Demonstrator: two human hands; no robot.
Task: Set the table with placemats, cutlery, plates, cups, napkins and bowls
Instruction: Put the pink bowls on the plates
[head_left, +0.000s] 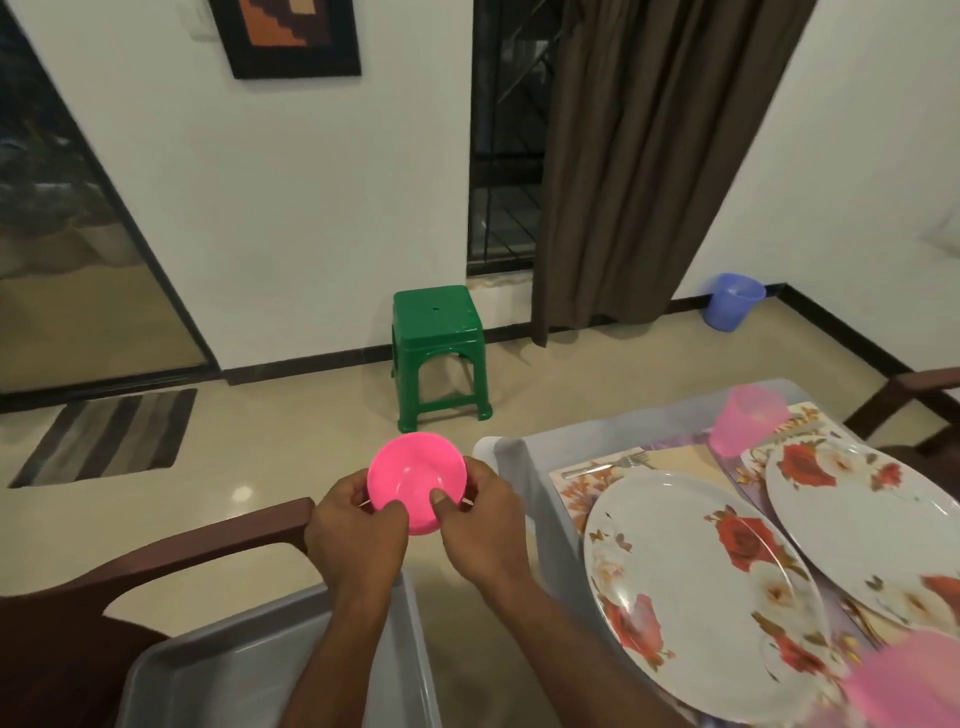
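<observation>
Nearest to me, a grey tub (218, 670) sits on a brown chair (171, 556) under my forearms. Both my hands hold a pink bowl (415, 480) in the air, above the floor between tub and table (511, 467). My left hand (356, 535) curls its fingers round the bowl's left rim, thumb pressed inside. My right hand (483, 525) grips the right rim, its thumb also inside. On the table two flowered plates (696, 587) (862, 519) lie on placemats (576, 486), a fork (608, 465) beside the nearer one and a pink cup (745, 421) by the farther.
</observation>
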